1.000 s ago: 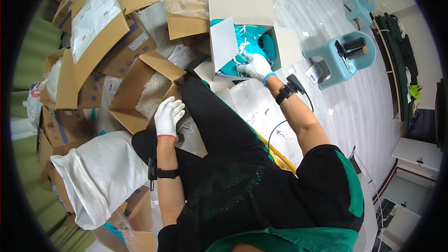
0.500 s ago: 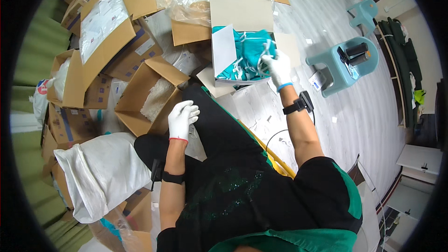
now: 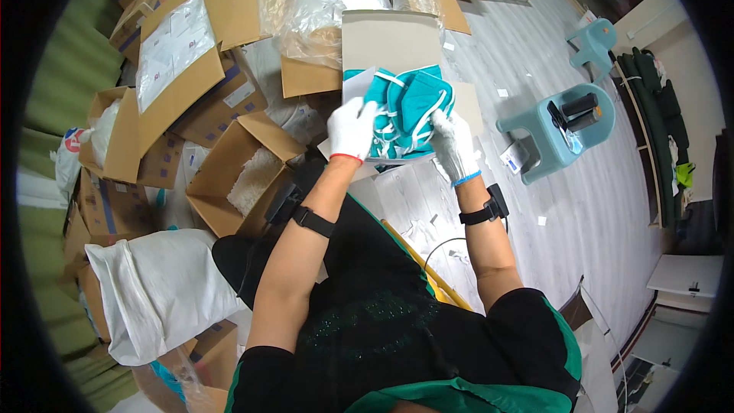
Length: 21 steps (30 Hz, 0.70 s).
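Teal face masks (image 3: 426,99) with white straps lie bunched in and over an opened white carton (image 3: 390,40) in front of me. My right hand (image 3: 454,140), in a white glove with a blue cuff, grips a teal mask at its right edge. My left hand (image 3: 353,126), in a white glove with a red cuff, is at the left side of the bunch, its fingers drawn together against the teal cloth. What its fingertips hold is hidden. A white inner flap stands partly behind the left hand.
An opened brown carton (image 3: 216,170) stands to the left, beside a stuffed white sack (image 3: 164,291). Behind the masks is a large box lined with clear plastic (image 3: 298,19). A light blue stool (image 3: 562,157) carrying dark items stands at the right. Yellow bars pass beside my leg.
My left hand has moved up and right from beside my knee to the masks. My right hand has come slightly lower, and the mask it grips now shows its broad face.
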### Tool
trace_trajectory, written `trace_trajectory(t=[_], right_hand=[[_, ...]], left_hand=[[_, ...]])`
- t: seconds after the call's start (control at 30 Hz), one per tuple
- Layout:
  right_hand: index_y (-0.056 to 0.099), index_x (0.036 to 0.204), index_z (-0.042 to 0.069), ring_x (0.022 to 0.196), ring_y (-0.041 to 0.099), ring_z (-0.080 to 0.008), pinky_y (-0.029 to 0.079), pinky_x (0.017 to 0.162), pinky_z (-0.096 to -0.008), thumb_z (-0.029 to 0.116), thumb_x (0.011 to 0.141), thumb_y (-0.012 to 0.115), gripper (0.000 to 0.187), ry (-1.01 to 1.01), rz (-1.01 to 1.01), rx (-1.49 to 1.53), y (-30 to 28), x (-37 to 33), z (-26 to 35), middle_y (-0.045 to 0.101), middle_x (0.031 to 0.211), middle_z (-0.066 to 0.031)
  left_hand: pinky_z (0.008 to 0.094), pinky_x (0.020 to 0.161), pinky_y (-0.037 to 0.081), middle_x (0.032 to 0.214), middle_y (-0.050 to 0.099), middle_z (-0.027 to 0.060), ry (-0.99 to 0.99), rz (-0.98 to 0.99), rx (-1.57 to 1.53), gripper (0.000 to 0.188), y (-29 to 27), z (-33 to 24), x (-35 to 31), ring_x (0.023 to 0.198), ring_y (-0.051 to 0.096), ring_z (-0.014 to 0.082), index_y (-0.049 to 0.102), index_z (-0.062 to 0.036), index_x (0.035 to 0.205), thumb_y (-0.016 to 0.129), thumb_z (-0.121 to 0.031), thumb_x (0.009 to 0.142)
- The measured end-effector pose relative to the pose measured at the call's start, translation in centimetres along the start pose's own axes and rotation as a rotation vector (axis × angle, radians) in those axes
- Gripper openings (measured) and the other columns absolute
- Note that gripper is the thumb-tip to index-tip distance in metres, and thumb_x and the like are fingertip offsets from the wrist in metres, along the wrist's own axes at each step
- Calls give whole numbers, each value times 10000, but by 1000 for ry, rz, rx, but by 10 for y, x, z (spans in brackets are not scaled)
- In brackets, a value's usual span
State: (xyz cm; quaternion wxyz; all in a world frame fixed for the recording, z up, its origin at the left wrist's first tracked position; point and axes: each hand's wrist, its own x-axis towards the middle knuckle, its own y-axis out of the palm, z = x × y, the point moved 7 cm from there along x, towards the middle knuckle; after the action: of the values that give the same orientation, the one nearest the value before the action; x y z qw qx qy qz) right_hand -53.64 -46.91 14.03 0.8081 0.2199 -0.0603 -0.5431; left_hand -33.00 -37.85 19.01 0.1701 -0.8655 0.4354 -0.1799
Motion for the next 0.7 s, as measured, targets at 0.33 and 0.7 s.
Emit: trace_trajectory(t=[0.33, 0.7], right_hand=[[652, 1120, -12, 791, 626, -116, 512, 725, -282, 37, 889, 599, 242, -154, -176, -641, -28, 11, 36, 694, 912, -57], [665, 1166, 56, 683, 608, -94, 503, 611, -246, 69, 918, 583, 261, -125, 73, -736, -1, 18, 58, 648, 838, -14]], left_hand=[[481, 730, 504, 898, 682, 171, 188, -221, 330, 226, -58, -29, 21, 830, 655, 385, 646, -96, 982, 577, -303, 924], [430, 667, 514, 829, 687, 170, 253, -351, 112, 194, -67, -70, 28, 768, 668, 368, 641, -81, 1017, 586, -252, 942]])
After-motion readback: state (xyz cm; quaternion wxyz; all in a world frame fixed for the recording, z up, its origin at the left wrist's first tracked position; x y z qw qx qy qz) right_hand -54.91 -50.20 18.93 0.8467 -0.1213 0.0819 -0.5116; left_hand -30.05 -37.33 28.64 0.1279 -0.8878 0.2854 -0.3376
